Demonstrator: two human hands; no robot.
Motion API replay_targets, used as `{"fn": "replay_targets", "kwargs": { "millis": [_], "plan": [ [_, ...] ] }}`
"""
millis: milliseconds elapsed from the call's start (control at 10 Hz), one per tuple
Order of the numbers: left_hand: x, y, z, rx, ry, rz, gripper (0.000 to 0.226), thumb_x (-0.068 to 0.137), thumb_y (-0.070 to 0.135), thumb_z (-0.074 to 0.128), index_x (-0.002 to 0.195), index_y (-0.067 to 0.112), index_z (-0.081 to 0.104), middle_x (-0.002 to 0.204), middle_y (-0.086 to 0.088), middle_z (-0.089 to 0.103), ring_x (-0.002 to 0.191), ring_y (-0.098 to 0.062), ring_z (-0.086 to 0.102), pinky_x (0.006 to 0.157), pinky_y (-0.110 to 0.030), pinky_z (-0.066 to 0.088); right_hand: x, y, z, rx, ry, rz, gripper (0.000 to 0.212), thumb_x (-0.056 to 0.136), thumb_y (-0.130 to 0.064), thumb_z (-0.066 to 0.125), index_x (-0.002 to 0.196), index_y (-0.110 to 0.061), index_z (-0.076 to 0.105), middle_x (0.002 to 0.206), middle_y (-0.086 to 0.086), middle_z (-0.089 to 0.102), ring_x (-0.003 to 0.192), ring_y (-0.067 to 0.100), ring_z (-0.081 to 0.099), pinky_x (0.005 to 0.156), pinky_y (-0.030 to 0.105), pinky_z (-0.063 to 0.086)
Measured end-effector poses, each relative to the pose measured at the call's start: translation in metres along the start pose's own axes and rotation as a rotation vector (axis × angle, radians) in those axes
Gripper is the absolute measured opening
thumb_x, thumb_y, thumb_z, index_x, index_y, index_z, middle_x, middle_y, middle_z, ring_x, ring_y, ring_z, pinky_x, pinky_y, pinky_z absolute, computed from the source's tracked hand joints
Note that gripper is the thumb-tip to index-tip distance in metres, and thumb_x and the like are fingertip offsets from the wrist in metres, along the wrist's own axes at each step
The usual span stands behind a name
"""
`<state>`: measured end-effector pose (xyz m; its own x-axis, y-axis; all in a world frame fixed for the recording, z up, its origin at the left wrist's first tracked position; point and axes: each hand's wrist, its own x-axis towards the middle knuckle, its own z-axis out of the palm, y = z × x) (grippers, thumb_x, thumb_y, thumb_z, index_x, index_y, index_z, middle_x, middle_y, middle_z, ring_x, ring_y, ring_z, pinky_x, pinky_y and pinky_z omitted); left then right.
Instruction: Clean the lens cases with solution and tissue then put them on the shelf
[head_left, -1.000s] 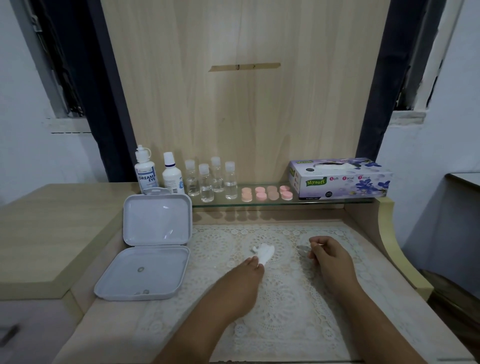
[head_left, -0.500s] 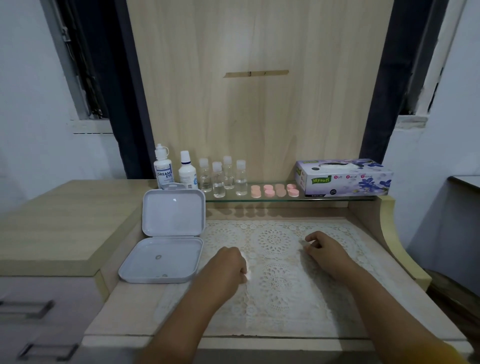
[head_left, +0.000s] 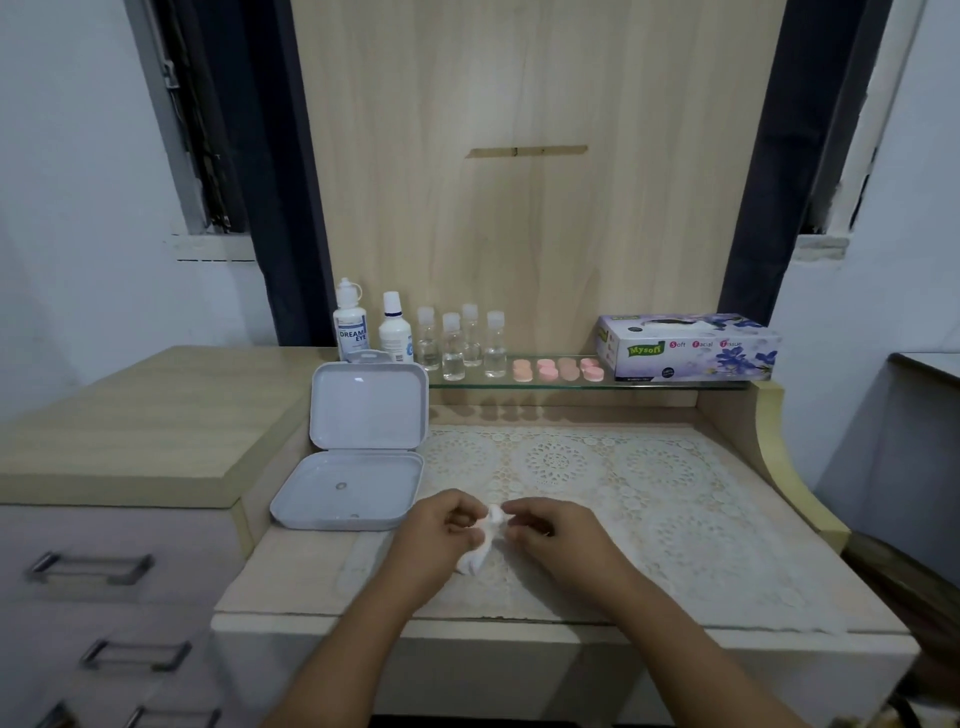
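Lens cases (head_left: 558, 369) sit pink on the glass shelf (head_left: 675, 385), apparently done. Both hands meet over the counter (head_left: 701, 545): left hand (head_left: 441, 540) and right hand (head_left: 550, 530) pinch the tissue (head_left: 480, 545), likely wiping something hidden.

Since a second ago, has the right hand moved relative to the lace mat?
Yes. The right hand has come leftward across the lace mat to meet the left hand at the tissue.

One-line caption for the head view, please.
Both hands, left hand and right hand, hold a white tissue over the lace mat.
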<state>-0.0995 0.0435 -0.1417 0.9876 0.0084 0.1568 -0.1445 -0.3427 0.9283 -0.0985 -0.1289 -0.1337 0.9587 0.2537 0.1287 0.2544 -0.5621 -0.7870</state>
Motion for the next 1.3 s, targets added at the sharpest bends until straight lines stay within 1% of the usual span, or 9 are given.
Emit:
{"fn": "replay_targets", "kwargs": {
  "millis": [200, 300, 400, 600, 700, 800, 900, 1100, 1300],
  "plan": [
    [-0.029, -0.013, -0.033, -0.188, 0.006, -0.047, 0.030, 0.075, -0.011, 0.068, 0.095, 0.011, 0.066, 0.082, -0.008, 0.062, 0.069, -0.009, 0.063, 0.062, -0.026, 0.053, 0.000, -0.023, 0.041, 0.143, 0.039, -0.033, 0.009, 0.087, -0.020, 0.065, 0.080, -0.024, 0.069, 0.076, -0.008, 0.070, 0.071, 0.000, 0.062, 0.069, 0.015, 0.045],
    [-0.044, -0.020, -0.056, -0.206, 0.055, -0.056, 0.023, 0.074, -0.006, 0.073, 0.093, 0.006, 0.069, 0.087, -0.019, 0.067, 0.075, -0.020, 0.066, 0.066, -0.035, 0.054, -0.005, -0.039, 0.062, 0.179, 0.020, -0.064, 0.019, 0.086, -0.021, 0.067, 0.069, -0.030, 0.063, 0.070, -0.008, 0.068, 0.069, 0.003, 0.063, 0.067, 0.017, 0.047],
    [-0.063, -0.027, -0.082, -0.199, 0.133, -0.059, 0.022, 0.072, -0.006, 0.075, 0.091, 0.003, 0.069, 0.083, -0.019, 0.067, 0.074, -0.021, 0.065, 0.065, -0.033, 0.053, -0.010, -0.057, 0.086, 0.241, -0.034, -0.097, 0.015, 0.086, -0.022, 0.066, 0.072, -0.028, 0.064, 0.074, -0.005, 0.069, 0.070, 0.009, 0.064, 0.068, 0.024, 0.051],
    [-0.110, -0.053, -0.139, -0.239, 0.192, -0.084, 0.021, 0.075, -0.001, 0.072, 0.093, 0.001, 0.061, 0.078, -0.021, 0.058, 0.067, -0.025, 0.056, 0.054, -0.028, 0.046, -0.025, -0.092, 0.152, 0.399, -0.158, -0.150, 0.004, 0.084, -0.024, 0.070, 0.085, -0.025, 0.066, 0.069, -0.010, 0.063, 0.063, 0.001, 0.057, 0.060, 0.016, 0.046],
    [-0.136, -0.078, -0.162, -0.267, 0.234, -0.177, 0.029, 0.067, 0.006, 0.079, 0.093, 0.005, 0.065, 0.087, -0.030, 0.062, 0.076, -0.031, 0.059, 0.069, -0.042, 0.045, -0.030, -0.098, 0.192, 0.355, -0.225, -0.151, 0.006, 0.086, -0.020, 0.067, 0.091, -0.021, 0.068, 0.073, -0.009, 0.062, 0.063, -0.001, 0.054, 0.060, 0.013, 0.044],
    [-0.160, -0.108, -0.174, -0.304, 0.304, -0.332, 0.043, 0.056, 0.013, 0.082, 0.094, 0.001, 0.065, 0.089, -0.029, 0.066, 0.076, -0.034, 0.063, 0.069, -0.042, 0.049, -0.033, -0.094, 0.233, 0.352, -0.401, -0.068, 0.018, 0.089, -0.015, 0.064, 0.105, -0.011, 0.067, 0.072, -0.010, 0.060, 0.056, -0.007, 0.054, 0.057, 0.009, 0.042],
    [-0.179, -0.151, -0.178, -0.120, 0.337, -0.524, 0.027, 0.064, 0.010, 0.081, 0.087, 0.005, 0.068, 0.079, -0.018, 0.069, 0.070, -0.026, 0.064, 0.059, -0.034, 0.051, -0.039, -0.084, 0.268, 0.244, -0.570, -0.015, 0.027, 0.089, -0.017, 0.062, 0.115, -0.011, 0.063, 0.079, -0.007, 0.060, 0.068, -0.001, 0.057, 0.068, 0.016, 0.046],
    [-0.198, -0.240, -0.168, 0.245, 0.257, -0.758, 0.022, 0.064, 0.012, 0.076, 0.074, 0.020, 0.058, 0.091, -0.011, 0.065, 0.080, -0.023, 0.062, 0.072, -0.029, 0.050, -0.045, -0.068, 0.297, 0.088, -0.625, 0.076, 0.032, 0.088, -0.016, 0.054, 0.119, -0.017, 0.060, 0.096, -0.001, 0.057, 0.093, 0.013, 0.055, 0.083, 0.022, 0.044],
    [-0.193, -0.279, -0.163, 0.413, 0.159, -0.866, 0.047, 0.081, 0.018, 0.069, 0.123, 0.007, 0.051, 0.121, -0.014, 0.060, 0.109, -0.024, 0.058, 0.091, -0.029, 0.044, -0.042, -0.069, 0.288, 0.102, -0.615, 0.051, 0.027, 0.090, -0.014, 0.054, 0.116, -0.010, 0.062, 0.093, 0.001, 0.056, 0.086, 0.011, 0.052, 0.069, 0.009, 0.041]
  ]
}}
